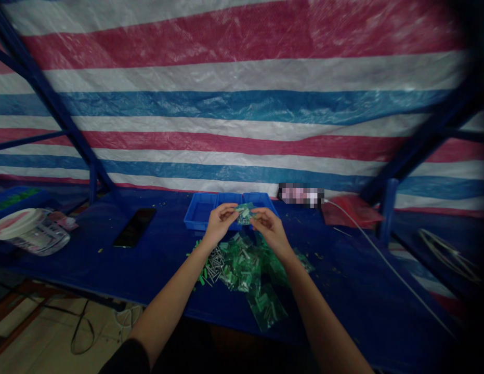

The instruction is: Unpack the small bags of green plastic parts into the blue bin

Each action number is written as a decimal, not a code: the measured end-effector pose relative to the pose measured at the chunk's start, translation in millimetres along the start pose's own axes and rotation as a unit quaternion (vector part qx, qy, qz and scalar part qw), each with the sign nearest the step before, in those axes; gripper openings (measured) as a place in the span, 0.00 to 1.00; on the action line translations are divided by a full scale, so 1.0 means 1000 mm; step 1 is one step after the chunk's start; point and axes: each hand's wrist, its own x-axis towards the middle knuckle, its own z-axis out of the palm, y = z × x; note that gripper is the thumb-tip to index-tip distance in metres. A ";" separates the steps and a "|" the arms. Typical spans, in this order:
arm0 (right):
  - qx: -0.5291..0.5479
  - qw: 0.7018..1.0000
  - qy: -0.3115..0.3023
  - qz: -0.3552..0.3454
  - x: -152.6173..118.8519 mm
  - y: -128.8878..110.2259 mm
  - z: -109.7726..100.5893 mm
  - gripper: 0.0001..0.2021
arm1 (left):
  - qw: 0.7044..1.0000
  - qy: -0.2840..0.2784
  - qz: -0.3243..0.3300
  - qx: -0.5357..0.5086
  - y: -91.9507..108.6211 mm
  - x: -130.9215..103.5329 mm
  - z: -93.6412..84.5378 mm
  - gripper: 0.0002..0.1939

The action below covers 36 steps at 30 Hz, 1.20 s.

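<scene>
Over the blue table (pixel 89 265), in the head view, you hold a small clear bag (pixel 245 214) up between both hands. Left hand (pixel 218 224): fingers (pixel 227 205) pinching its left edge. Right hand (pixel 271 229): fingers (pixel 261 210) pinching its right edge. Contents look pale green; too small to tell more. Just behind your hands sits a blue compartment tray (pixel 200 212). Below them, nearer you: heap of filled clear bags (pixel 242 265), with loose screws (pixel 215 264) on its left and green plugs (pixel 201 278) beside those. One filled bag (pixel 267 309) lies near the front edge. Off left: dark phone (pixel 134 227) lying flat, clear tub (pixel 47 241) with a white lid, blue bin (pixel 19 200) with green pieces. Off right: blurred-out object (pixel 302 195), red plastic (pixel 353 210), white cable (pixel 382 254). Striped sheet (pixel 226 109) hangs behind.
</scene>
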 end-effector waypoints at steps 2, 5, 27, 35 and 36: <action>0.007 1.000 -0.003 0.010 0.001 0.002 -0.001 0.15 | 1.000 -0.007 0.003 0.015 -0.003 0.000 0.000 0.16; 0.012 1.000 0.022 0.019 0.003 0.005 -0.004 0.14 | 0.999 -0.019 0.007 0.028 -0.006 0.001 0.000 0.17; -0.368 0.918 0.109 -0.099 0.007 0.021 -0.030 0.14 | 0.997 -0.053 0.010 0.058 -0.006 0.001 -0.002 0.16; -0.330 0.939 0.057 -0.081 0.006 0.010 -0.034 0.14 | 0.997 -0.050 0.009 0.056 -0.006 0.002 -0.002 0.16; -0.328 0.941 0.039 -0.073 0.005 0.008 -0.036 0.14 | 0.997 -0.050 0.009 0.056 -0.005 0.002 -0.002 0.16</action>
